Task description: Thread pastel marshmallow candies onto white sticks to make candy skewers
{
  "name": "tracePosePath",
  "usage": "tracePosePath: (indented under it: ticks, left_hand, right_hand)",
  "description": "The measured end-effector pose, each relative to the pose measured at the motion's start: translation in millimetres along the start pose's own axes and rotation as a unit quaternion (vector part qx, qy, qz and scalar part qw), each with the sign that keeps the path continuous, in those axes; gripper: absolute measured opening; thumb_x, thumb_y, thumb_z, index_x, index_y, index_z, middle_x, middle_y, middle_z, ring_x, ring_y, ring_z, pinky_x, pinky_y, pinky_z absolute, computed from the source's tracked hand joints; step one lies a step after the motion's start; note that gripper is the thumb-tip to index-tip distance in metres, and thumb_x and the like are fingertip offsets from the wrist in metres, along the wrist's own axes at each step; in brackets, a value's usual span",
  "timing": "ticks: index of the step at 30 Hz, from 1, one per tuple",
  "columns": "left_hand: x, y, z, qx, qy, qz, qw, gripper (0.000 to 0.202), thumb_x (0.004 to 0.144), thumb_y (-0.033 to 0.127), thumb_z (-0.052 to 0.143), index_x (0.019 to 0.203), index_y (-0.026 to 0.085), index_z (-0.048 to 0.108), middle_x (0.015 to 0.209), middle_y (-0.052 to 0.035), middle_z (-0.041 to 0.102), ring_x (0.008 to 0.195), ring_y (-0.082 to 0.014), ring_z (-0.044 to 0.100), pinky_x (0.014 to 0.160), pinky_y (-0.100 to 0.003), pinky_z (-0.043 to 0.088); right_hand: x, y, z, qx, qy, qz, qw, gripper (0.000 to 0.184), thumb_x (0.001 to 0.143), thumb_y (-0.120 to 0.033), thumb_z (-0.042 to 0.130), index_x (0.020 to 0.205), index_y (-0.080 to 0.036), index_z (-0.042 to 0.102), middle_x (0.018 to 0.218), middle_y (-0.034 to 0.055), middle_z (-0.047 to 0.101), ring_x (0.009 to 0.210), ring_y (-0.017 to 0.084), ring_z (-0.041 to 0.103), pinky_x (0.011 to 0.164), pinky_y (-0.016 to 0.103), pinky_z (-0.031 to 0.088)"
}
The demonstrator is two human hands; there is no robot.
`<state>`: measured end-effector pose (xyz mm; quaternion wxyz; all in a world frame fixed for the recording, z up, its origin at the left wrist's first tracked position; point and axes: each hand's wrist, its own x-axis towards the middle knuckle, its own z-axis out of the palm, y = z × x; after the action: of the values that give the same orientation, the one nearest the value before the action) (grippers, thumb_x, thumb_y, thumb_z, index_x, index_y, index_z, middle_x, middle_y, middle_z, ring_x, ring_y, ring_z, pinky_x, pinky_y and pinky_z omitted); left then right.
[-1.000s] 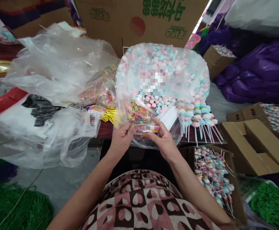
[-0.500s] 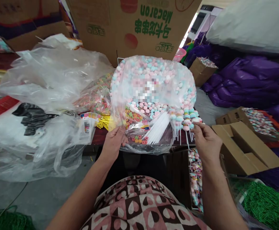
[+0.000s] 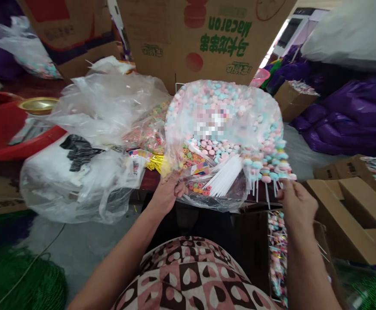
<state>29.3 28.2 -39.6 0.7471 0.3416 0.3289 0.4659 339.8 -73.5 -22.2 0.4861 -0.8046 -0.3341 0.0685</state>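
Note:
A big clear bag (image 3: 226, 107) full of pink, white and blue round candies stands at the table edge in front of me. My left hand (image 3: 168, 193) is closed on the bag's front lower edge, beside small ring candies (image 3: 196, 187) and a bundle of white sticks (image 3: 225, 177). My right hand (image 3: 296, 202) pinches the white stick ends of a row of candy skewers (image 3: 268, 170) that lie at the bag's right side.
Crumpled clear plastic bags (image 3: 87, 142) cover the table on the left, next to a red basin (image 3: 4, 133) and a gold dish (image 3: 41, 104). A large cardboard carton (image 3: 207, 38) stands behind. Open cartons with wrapped skewers (image 3: 278, 254) sit at the lower right, purple bags (image 3: 352, 116) beyond.
My right hand left the bag's front, moved right and took hold of the skewer sticks. The left hand stayed on the bag. The view shifted a little.

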Motion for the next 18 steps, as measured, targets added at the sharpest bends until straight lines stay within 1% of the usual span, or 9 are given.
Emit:
tracePosePath:
  ticks: [2, 3, 4, 5, 7, 10, 12, 14, 18]
  left_hand:
    - [-1.0, -1.9, -2.8, 0.006, -0.002, 0.003, 1.000, 0.046, 0.075, 0.059, 0.070, 0.067, 0.019, 0.047, 0.040, 0.0122, 0.030, 0.036, -0.0048, 0.032, 0.055, -0.026, 0.047]
    - [-1.4, -2.9, -4.4, 0.009, 0.001, 0.006, 1.000, 0.047, 0.075, 0.059, 0.070, 0.066, 0.020, 0.047, 0.040, 0.0121, 0.029, 0.036, -0.0050, 0.032, 0.055, -0.026, 0.047]
    - [-1.7, -3.8, -6.2, 0.011, 0.003, 0.009, 1.000, 0.047, 0.075, 0.059, 0.070, 0.065, 0.020, 0.046, 0.040, 0.0121, 0.028, 0.035, -0.0051, 0.032, 0.056, -0.027, 0.047]
    - [-1.9, -4.5, -8.0, 0.013, 0.006, 0.013, 1.000, 0.048, 0.076, 0.059, 0.070, 0.065, 0.020, 0.045, 0.040, 0.0121, 0.028, 0.035, -0.0052, 0.032, 0.056, -0.027, 0.048]
    - [-2.4, -5.2, -11.9, 0.016, 0.007, 0.018, 1.000, 0.047, 0.076, 0.059, 0.069, 0.065, 0.020, 0.045, 0.040, 0.0121, 0.027, 0.036, -0.0055, 0.032, 0.057, -0.027, 0.048]
    - [-3.3, -4.7, -16.8, 0.017, 0.001, 0.026, 1.000, 0.046, 0.077, 0.060, 0.068, 0.067, 0.020, 0.047, 0.040, 0.0120, 0.028, 0.036, -0.0058, 0.033, 0.057, -0.028, 0.048]
    - [-3.8, -3.6, -18.8, 0.018, -0.003, 0.033, 0.999, 0.046, 0.077, 0.060, 0.068, 0.066, 0.020, 0.047, 0.040, 0.0116, 0.029, 0.036, -0.0056, 0.034, 0.057, -0.027, 0.048]
    - [-4.2, -1.9, -20.0, 0.019, -0.003, 0.038, 0.999, 0.048, 0.077, 0.060, 0.068, 0.064, 0.019, 0.047, 0.040, 0.0115, 0.029, 0.037, -0.0051, 0.034, 0.057, -0.026, 0.047]
    - [-3.2, 2.3, -23.6, 0.037, 0.008, 0.041, 0.998, 0.048, 0.076, 0.059, 0.069, 0.064, 0.019, 0.047, 0.040, 0.0117, 0.029, 0.037, -0.0045, 0.034, 0.057, -0.026, 0.047]
  right_hand:
    - [-10.5, -6.5, -2.6, 0.129, -0.007, 0.013, 0.992, 0.022, 0.080, -0.044, 0.069, 0.086, -0.024, 0.075, 0.054, -0.0004, 0.052, 0.048, 0.014, 0.044, 0.051, 0.033, 0.034]
    - [-16.7, -10.4, -3.4, 0.171, -0.028, 0.016, 0.985, 0.022, 0.078, -0.044, 0.073, 0.088, -0.025, 0.076, 0.052, -0.0006, 0.050, 0.047, 0.014, 0.043, 0.048, 0.033, 0.032]
    - [-23.3, -14.5, -3.8, 0.189, -0.064, 0.012, 0.980, 0.022, 0.076, -0.044, 0.075, 0.088, -0.026, 0.077, 0.050, -0.0005, 0.050, 0.046, 0.015, 0.042, 0.047, 0.033, 0.030]
    - [-29.8, -18.4, -3.9, 0.192, -0.105, 0.003, 0.976, 0.022, 0.076, -0.045, 0.075, 0.088, -0.026, 0.078, 0.049, -0.0001, 0.049, 0.046, 0.016, 0.043, 0.046, 0.033, 0.029]
    - [-41.7, -24.8, -3.1, 0.174, -0.188, -0.025, 0.966, 0.021, 0.077, -0.046, 0.074, 0.087, -0.028, 0.079, 0.047, 0.0009, 0.050, 0.046, 0.018, 0.046, 0.046, 0.035, 0.032]
    - [-52.8, -31.3, 0.7, 0.168, -0.269, -0.067, 0.946, 0.020, 0.080, -0.046, 0.071, 0.085, -0.029, 0.079, 0.048, 0.0020, 0.053, 0.045, 0.020, 0.050, 0.046, 0.037, 0.038]
    - [-55.3, -34.9, 3.7, 0.181, -0.299, -0.079, 0.933, 0.020, 0.082, -0.044, 0.070, 0.086, -0.028, 0.080, 0.048, 0.0020, 0.054, 0.044, 0.019, 0.051, 0.044, 0.035, 0.040]
    - [-55.0, -38.5, 5.4, 0.177, -0.315, -0.093, 0.928, 0.020, 0.083, -0.043, 0.069, 0.087, -0.027, 0.080, 0.047, 0.0011, 0.054, 0.043, 0.018, 0.051, 0.043, 0.032, 0.041]
    - [-50.0, -42.7, 2.2, 0.114, -0.346, -0.150, 0.919, 0.023, 0.084, -0.041, 0.066, 0.094, -0.026, 0.081, 0.047, -0.0012, 0.054, 0.042, 0.014, 0.051, 0.041, 0.025, 0.042]
